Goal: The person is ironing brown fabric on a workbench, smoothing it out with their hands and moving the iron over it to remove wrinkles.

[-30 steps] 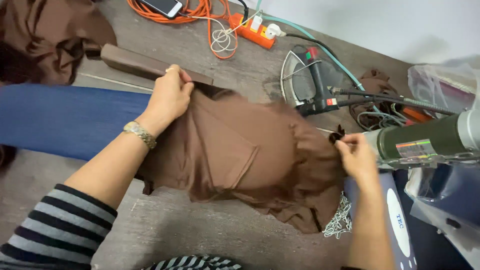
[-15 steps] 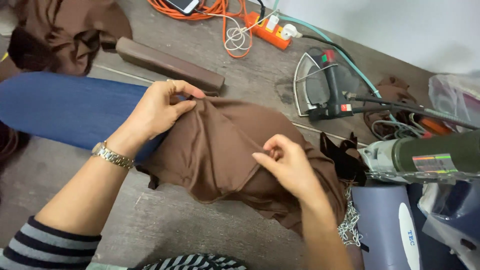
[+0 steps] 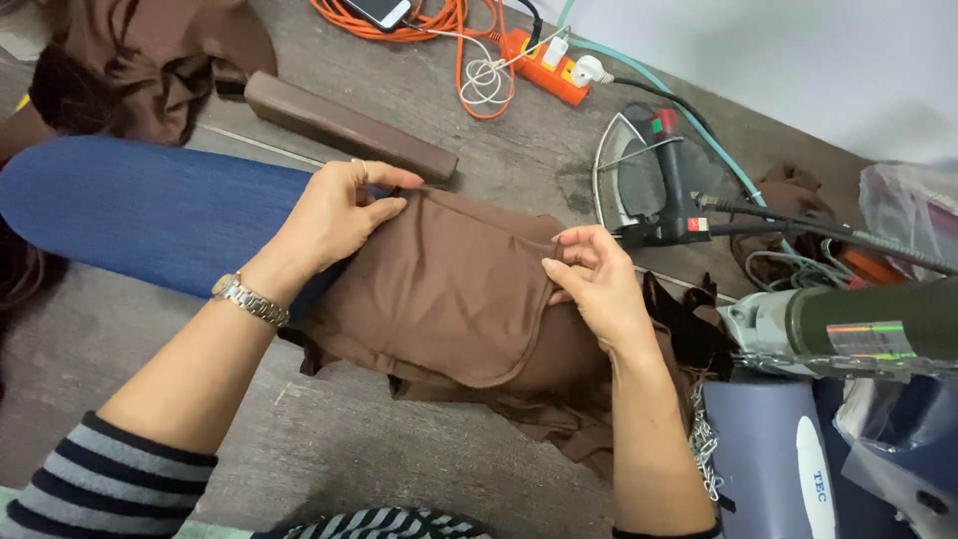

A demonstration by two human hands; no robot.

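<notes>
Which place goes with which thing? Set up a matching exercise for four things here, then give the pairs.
Things:
1. brown garment
2. iron
3. orange power strip
4. wristwatch

Places:
A. on the left hand's wrist
B. at the far edge, plugs pushed into it
C. spread over the blue ironing board, pinched by both the left hand and the right hand
D. resting on its side on the table, beyond the right hand

Pairs: 1-C, 2-D, 3-B, 4-A

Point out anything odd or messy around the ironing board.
The iron stands on the floor, not the blue ironing board. Orange cable lies tangled by the power strip, and brown cloth sits heaped at upper left.
</notes>
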